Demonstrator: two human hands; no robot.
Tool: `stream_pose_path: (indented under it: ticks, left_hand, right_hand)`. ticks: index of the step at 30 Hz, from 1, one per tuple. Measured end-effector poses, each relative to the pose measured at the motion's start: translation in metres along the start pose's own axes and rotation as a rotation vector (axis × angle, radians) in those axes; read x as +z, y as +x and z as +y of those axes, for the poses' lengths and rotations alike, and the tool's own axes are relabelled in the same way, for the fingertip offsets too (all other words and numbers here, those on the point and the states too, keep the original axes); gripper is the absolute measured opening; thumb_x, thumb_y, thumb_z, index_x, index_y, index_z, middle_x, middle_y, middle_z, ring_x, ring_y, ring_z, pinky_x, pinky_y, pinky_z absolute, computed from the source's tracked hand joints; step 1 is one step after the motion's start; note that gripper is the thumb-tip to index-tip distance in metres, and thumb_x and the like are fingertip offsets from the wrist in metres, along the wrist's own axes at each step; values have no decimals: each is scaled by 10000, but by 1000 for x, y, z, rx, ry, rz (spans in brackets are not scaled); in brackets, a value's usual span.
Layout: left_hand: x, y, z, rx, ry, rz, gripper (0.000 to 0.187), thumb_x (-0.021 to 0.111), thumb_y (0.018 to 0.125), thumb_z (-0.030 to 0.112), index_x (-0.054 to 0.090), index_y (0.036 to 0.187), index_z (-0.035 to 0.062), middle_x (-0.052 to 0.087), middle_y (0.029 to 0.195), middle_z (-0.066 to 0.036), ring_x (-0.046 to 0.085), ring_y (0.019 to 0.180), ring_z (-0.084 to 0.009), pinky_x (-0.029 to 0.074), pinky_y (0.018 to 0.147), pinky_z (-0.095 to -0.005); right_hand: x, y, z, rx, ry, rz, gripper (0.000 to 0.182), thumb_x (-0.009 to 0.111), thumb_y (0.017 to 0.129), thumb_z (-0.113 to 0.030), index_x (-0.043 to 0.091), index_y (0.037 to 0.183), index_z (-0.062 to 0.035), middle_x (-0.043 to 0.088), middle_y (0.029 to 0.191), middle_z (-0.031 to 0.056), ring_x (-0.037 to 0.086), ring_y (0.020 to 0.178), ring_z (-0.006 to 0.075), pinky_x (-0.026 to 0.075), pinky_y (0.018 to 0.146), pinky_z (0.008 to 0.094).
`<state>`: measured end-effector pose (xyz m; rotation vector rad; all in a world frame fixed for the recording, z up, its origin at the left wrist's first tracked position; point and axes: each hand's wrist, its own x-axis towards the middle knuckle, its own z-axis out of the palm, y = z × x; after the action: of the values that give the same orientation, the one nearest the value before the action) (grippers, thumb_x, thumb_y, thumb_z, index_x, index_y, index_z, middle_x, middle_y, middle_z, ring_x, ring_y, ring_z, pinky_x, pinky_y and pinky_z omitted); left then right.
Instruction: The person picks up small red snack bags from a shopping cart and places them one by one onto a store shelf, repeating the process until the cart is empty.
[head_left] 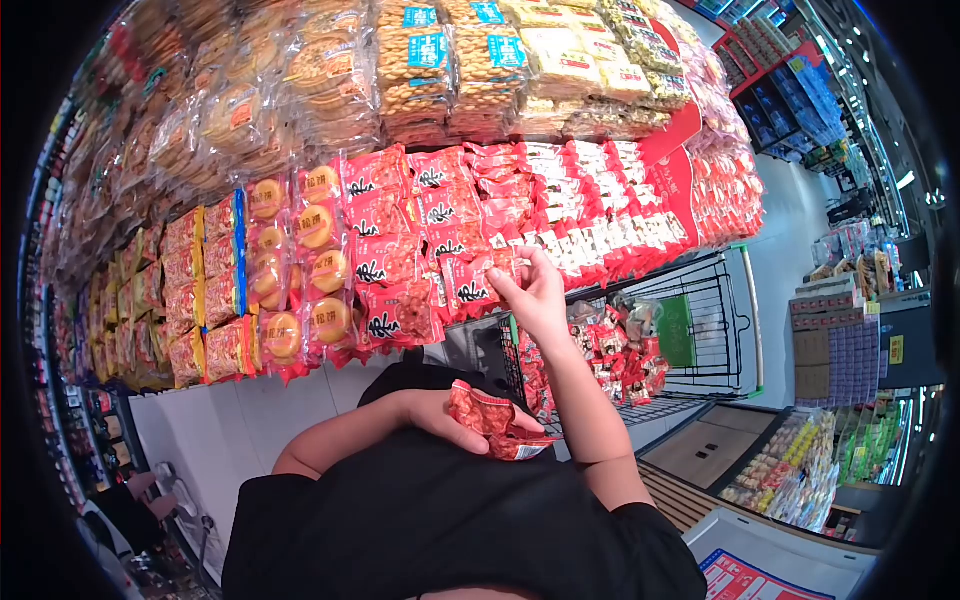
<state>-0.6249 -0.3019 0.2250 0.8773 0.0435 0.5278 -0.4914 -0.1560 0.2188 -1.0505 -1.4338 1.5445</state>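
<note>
My left hand (pixel 432 412) is closed around a red snack packet (pixel 487 420), held low in front of my black shirt. The packet is crumpled and shows a brown food picture and a barcode. Farther forward, my right hand (pixel 538 302) has its thumb and fingers closed on the right edge of another red snack packet (pixel 466 284). That one lies at the front of the display, among stacked red packets (pixel 395 312) with black and white lettering. Beside it to the right are rows of red and white packets (pixel 590 235).
A wire shopping cart (pixel 735 310) stands below the display at right, with several red packets (pixel 610 345) inside. Round yellow cakes (pixel 325 270) in clear wrap lie left. Bagged biscuits (pixel 430 85) are piled behind. Farther right are stacked cartons (pixel 838 350) and a wooden counter (pixel 715 445).
</note>
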Motion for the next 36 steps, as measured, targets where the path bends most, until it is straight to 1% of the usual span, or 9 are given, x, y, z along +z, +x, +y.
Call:
stream_pose_path:
  ticks: [3,7,9,11,13,16,24,31,36]
  left_hand:
    - [-1,-3,-4,8,-13,10,716,723,908,185,384,1492,-52,400,1551,-179,369,1452,-247,269,1202,-384]
    - [-1,-5,-3,13,-12,10,710,718,908,171,383,1495,-46,399,1556,-171,368,1453,-239,266,1204,-382]
    - [0,-5,-2,15,-20,19,705,716,909,167,385,1495,-44,401,1556,-167,370,1451,-235,265,1203,-380]
    - [0,-5,-2,3,-53,21,702,714,908,156,385,1496,-43,406,1555,-157,373,1448,-225,265,1202,-377]
    - [-1,-5,0,8,-41,17,699,711,909,148,383,1496,-43,407,1554,-156,374,1447,-222,265,1202,-376]
    - [-1,-4,1,13,-33,9,694,706,911,131,378,1497,-45,406,1554,-155,373,1448,-218,265,1202,-373]
    - [0,-5,1,-2,-35,9,686,701,916,113,375,1497,-50,414,1549,-151,384,1437,-205,275,1196,-363]
    - [0,-4,2,5,3,3,684,698,920,114,373,1499,-48,424,1539,-151,389,1433,-209,280,1194,-367]
    - [0,-4,4,13,36,-1,678,692,929,125,371,1500,-47,414,1543,-155,375,1442,-218,270,1199,-375]
  right_hand:
    - [5,5,0,-40,-452,50,464,812,827,-209,537,1140,-6,712,793,86,638,619,149,481,576,306]
    - [18,-4,-26,-125,-940,158,590,867,754,-348,519,1117,-40,659,719,108,642,604,315,509,606,412]
    - [20,-5,-31,-66,-972,168,576,864,740,-362,561,1120,-54,673,860,121,659,717,335,522,648,433]
    - [15,-4,-29,-488,-1089,156,476,849,762,-325,621,1102,-83,671,1005,87,673,826,266,539,702,391]
    - [13,-5,-28,-381,-1030,55,454,856,735,-317,684,1108,-123,632,1158,92,633,1001,290,533,792,404]
    - [12,-7,-37,-585,-1037,-257,571,839,720,-225,651,1252,-133,576,1281,132,514,1177,359,463,975,471]
    - [8,2,-38,-570,-1054,-463,655,743,700,-9,572,1330,-77,568,1352,94,539,1118,348,466,1001,440]
    - [14,-9,-52,-501,-1092,-461,682,753,697,-46,561,1349,-83,541,1392,120,526,1157,346,449,1018,453]
    - [26,-22,-87,-610,-966,-609,836,821,662,-124,504,1435,-148,422,1513,146,392,1373,379,340,1107,534]
